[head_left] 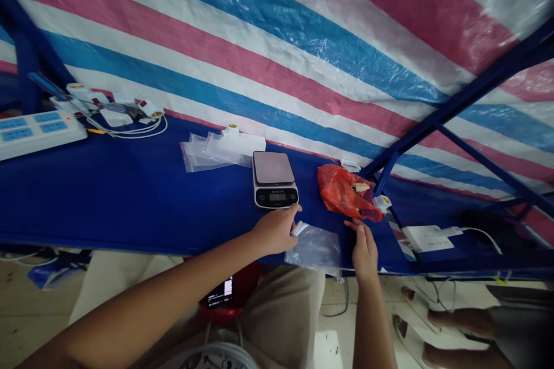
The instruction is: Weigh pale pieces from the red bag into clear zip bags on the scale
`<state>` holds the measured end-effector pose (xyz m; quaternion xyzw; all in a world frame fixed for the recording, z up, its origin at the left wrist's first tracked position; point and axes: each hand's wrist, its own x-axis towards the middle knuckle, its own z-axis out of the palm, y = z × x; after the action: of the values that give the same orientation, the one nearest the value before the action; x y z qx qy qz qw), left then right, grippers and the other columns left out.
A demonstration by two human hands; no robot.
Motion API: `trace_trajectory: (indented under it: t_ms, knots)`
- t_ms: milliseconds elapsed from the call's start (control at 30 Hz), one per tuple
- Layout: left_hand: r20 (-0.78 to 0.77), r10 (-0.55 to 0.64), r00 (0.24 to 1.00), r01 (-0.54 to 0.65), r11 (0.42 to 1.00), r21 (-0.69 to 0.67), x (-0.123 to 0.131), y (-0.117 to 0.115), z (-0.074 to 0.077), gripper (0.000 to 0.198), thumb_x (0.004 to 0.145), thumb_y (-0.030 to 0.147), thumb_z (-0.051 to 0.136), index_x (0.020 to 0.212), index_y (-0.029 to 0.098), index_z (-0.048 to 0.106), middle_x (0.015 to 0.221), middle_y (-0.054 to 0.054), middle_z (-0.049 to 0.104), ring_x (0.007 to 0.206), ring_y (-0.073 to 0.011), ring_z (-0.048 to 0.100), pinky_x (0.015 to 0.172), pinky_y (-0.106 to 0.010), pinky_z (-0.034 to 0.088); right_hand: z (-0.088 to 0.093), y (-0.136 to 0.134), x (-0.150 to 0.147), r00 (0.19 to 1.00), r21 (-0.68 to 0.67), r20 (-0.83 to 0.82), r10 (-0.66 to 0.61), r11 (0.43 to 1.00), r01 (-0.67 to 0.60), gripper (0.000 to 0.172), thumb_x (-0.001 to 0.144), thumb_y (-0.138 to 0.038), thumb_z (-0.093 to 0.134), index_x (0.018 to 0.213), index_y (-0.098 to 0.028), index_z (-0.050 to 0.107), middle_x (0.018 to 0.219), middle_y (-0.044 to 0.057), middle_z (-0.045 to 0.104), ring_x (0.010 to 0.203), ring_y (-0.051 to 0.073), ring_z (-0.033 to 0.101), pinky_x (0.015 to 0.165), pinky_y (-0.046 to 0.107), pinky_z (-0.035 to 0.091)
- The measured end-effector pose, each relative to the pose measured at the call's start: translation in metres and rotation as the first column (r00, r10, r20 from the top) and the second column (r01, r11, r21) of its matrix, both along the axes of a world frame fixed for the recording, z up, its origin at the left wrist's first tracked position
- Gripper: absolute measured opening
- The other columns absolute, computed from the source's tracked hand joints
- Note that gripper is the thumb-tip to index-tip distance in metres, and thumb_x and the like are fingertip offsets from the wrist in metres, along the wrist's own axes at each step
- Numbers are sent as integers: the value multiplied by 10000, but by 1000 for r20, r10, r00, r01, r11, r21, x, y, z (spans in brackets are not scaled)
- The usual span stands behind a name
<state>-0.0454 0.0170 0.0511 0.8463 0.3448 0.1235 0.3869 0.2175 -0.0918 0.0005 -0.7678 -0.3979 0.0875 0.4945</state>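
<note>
My left hand (277, 232) is at the front edge of a small kitchen scale (273, 168), one finger stretched toward its lower right corner. The other fingers are curled at the whitish upper left corner of a clear plastic bag (315, 247) and seem to grip it; the fingertips are partly hidden. That bag lies flat at the table's front edge, between my hands. To its right, my right hand (366, 248) has its fingers extended and holds nothing. Just beyond its fingertips sits a crumpled red plastic bag (344, 191) with pale pieces showing inside. The scale's display is unreadable.
More clear bags (201, 153) lie left of the scale, by a white box (244, 143). A power strip (41, 131) and coiled cables (138, 127) occupy the far left. Blue metal bars (409, 132) rise at right. A phone (221, 293) rests below the table edge.
</note>
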Motion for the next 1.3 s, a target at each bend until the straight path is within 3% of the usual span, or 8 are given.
trace_trajectory:
  t_ms: [267, 433, 533, 700, 833, 1000, 1133, 1300]
  knots:
    - [162, 12, 987, 12, 989, -148, -5, 13, 4, 56, 748, 176, 605, 777, 179, 653, 777, -13, 698, 728, -157, 628, 684, -279, 419, 2, 0, -1, 1000, -3, -13, 8, 1000, -8, 581, 943, -647, 411, 1160, -162, 648, 1113, 156, 762, 1151, 307, 628, 1041, 445, 394]
    - [293, 127, 948, -28, 947, -320, -53, 29, 8, 202, 817, 374, 633, 787, 174, 642, 707, 16, 594, 656, -123, 537, 614, -248, 375, 2, -1, 0, 999, -4, -48, 14, 1000, -14, 586, 931, -659, 432, 1141, -162, 662, 1112, 153, 765, 1155, 309, 629, 1051, 444, 392]
    - [294, 300, 907, -181, 911, -371, -94, 57, 19, 324, 792, 500, 672, 816, 178, 654, 664, 29, 549, 592, -109, 483, 556, -239, 330, 0, 0, 2, 999, -12, -54, 5, 1000, -5, 596, 926, -668, 436, 1139, -163, 670, 1112, 150, 766, 1158, 312, 630, 1056, 447, 391]
    - [316, 619, 719, -590, 784, -194, -148, 149, 52, 321, 721, 478, 730, 851, 192, 665, 662, 13, 591, 602, -128, 513, 588, -258, 379, -3, 1, 4, 999, -16, -49, -18, 1000, 17, 603, 917, -676, 445, 1137, -162, 670, 1106, 154, 766, 1173, 320, 621, 1066, 457, 385]
    - [63, 723, 688, -725, 682, 100, -172, 213, 57, 268, 671, 381, 742, 826, 179, 655, 790, -46, 682, 781, -208, 642, 713, -294, 448, -3, 1, 4, 999, -26, -34, -21, 999, 20, 592, 908, -672, 456, 1125, -167, 674, 1094, 147, 769, 1170, 320, 621, 1076, 458, 379]
    - [-179, 683, 708, -630, 725, 278, -186, 233, 42, 485, 680, 426, 743, 1074, 166, 635, 973, -107, 729, 869, -266, 667, 783, -348, 481, -1, 1, 3, 1000, -29, -7, -17, 999, 17, 581, 905, -665, 455, 1116, -169, 674, 1085, 143, 771, 1156, 319, 628, 1075, 454, 384]
    - [-146, 645, 750, -576, 746, 335, -193, 239, 34, 513, 687, 474, 749, 1089, 182, 621, 1149, -149, 706, 999, -314, 648, 844, -398, 470, -1, 1, 2, 1000, -32, -10, -20, 999, 20, 558, 918, -646, 460, 1125, -172, 672, 1106, 143, 768, 1161, 317, 628, 1072, 450, 389]
    - [-115, 658, 744, -603, 736, 308, -194, 252, 29, 400, 700, 506, 719, 964, 212, 660, 1072, -145, 709, 1057, -372, 640, 854, -441, 461, -2, 1, 2, 999, -55, -4, -36, 998, 36, 538, 889, -640, 506, 1105, -181, 686, 1112, 138, 769, 1156, 325, 629, 1062, 453, 394]
